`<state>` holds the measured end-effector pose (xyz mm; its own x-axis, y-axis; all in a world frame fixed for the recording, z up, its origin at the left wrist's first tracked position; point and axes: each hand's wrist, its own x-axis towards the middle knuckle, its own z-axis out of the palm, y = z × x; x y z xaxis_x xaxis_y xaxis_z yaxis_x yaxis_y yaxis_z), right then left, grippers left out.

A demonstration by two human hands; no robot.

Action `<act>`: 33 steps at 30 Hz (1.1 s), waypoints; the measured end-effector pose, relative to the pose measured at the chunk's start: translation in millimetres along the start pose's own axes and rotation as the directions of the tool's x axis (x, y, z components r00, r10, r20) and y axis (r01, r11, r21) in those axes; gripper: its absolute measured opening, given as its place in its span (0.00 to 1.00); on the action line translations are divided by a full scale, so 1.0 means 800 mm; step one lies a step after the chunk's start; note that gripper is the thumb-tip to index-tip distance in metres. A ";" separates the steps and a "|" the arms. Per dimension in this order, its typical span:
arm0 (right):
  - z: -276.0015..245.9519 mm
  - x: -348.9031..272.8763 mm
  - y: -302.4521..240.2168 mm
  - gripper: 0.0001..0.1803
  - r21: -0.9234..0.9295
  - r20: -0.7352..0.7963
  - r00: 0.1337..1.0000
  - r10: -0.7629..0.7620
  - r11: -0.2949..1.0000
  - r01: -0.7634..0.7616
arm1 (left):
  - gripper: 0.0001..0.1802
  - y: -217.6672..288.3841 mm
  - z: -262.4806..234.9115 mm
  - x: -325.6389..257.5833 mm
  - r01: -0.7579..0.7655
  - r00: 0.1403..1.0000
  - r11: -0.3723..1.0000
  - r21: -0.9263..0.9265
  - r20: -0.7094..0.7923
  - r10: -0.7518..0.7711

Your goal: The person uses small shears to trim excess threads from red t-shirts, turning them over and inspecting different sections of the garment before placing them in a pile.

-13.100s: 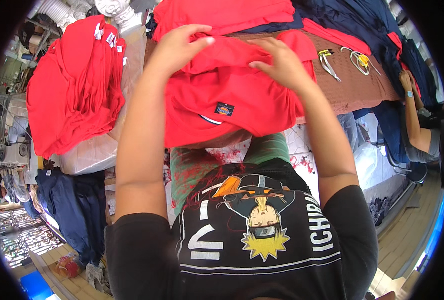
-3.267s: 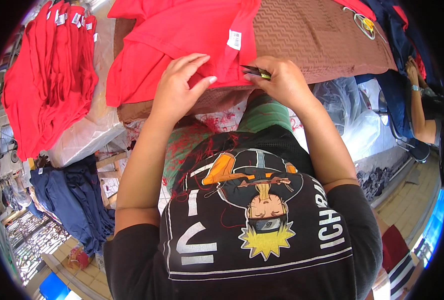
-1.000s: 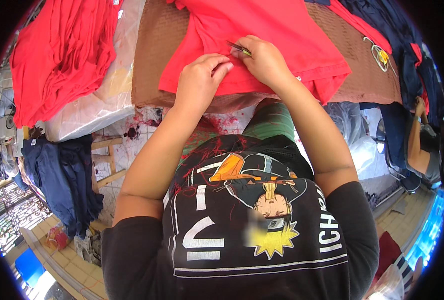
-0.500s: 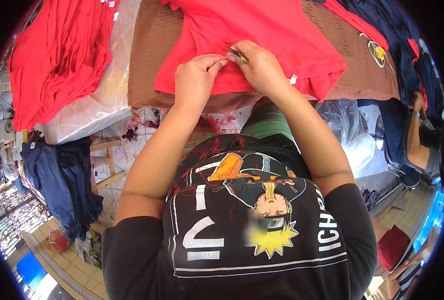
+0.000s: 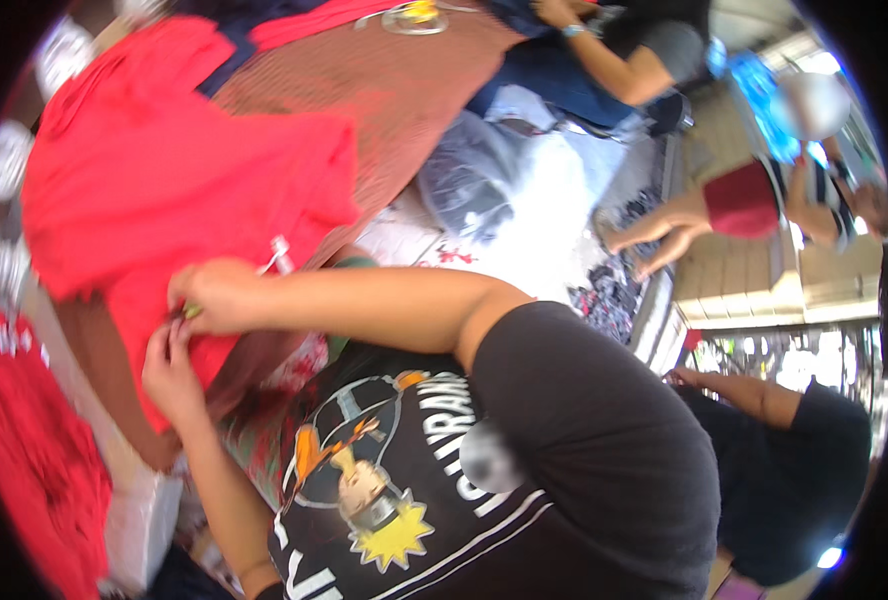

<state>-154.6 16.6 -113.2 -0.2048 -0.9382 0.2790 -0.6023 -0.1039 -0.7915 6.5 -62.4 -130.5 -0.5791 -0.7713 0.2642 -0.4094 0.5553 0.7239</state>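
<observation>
A red garment (image 5: 194,185) lies spread on a brown-covered table, its near part hanging towards me. My right hand (image 5: 226,295) is closed round a small pair of thread snips (image 5: 192,311) with a greenish body; the blades are mostly hidden. Just below it, the fingertips of my left hand (image 5: 172,380) are pinched together over the red cloth, close to the snips. Whatever sits between those fingertips is too small and blurred to make out. A white tag (image 5: 279,255) shows at the garment's edge, beside my right wrist.
The brown table cover (image 5: 374,105) carries a white cord with a yellow piece (image 5: 419,12). More red garments (image 5: 34,450) are piled at the left. Clear plastic bags (image 5: 474,175) stand beyond my right arm. A person (image 5: 644,60) works at the far side; others are at right.
The view has swung to the right, so my hands and the red garment now appear further left and lower. Both hands remain close together, with the snips still in the right.
</observation>
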 end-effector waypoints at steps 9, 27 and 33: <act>0.010 0.002 0.003 0.20 -0.045 0.035 0.996 0.083 0.996 -0.081 | 0.14 -0.022 0.011 -0.003 0.108 0.994 0.933 -0.343 0.014 -0.110; 0.014 0.004 -0.002 0.09 -0.008 -0.074 0.997 0.000 1.000 -0.001 | 0.14 0.028 0.011 -0.011 -0.003 0.998 0.998 0.056 -0.064 0.007; -0.002 0.009 -0.018 0.16 0.078 0.013 1.000 -0.012 0.997 0.011 | 0.14 -0.007 -0.009 -0.003 0.141 0.987 0.985 0.094 0.062 -0.148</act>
<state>-148.4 11.6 -98.9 -0.1871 -0.9412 0.2813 -0.5422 -0.1398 -0.8285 15.5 -66.1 -130.6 -0.5547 -0.8241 0.1147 -0.5517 0.4675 0.6908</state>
